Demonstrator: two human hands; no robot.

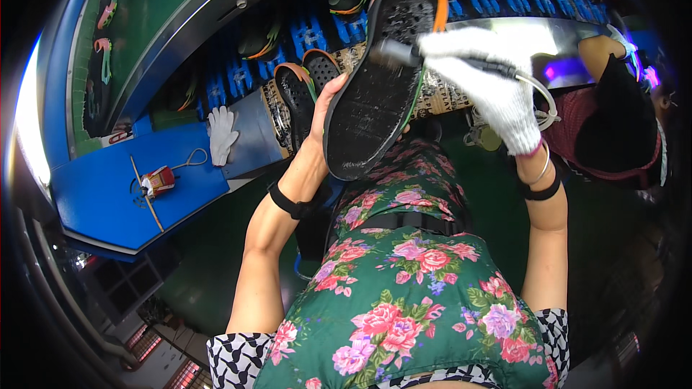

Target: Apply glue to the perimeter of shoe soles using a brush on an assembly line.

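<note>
My bare left hand (322,119) grips a large shoe sole (371,112) by its left edge, some fingers hidden behind it. The sole is black inside, pitted with holes at the far end, with an orange and green rim; it is tilted up toward me. In a white knitted glove, my right hand (490,75) holds a brush (398,52) with a thin pale tube (551,101) running from it. The brush head is blurred and lies over the upper half of the sole's inner face. Wet-looking streaks show on that face.
Two more soles (293,101) (321,70) lean on the taped ledge just left. A white glove (222,135) lies by a blue table (94,194) bearing a small red-and-white object (158,181). Blue racks (310,37) with soles line the back. Another person (613,119) is at right.
</note>
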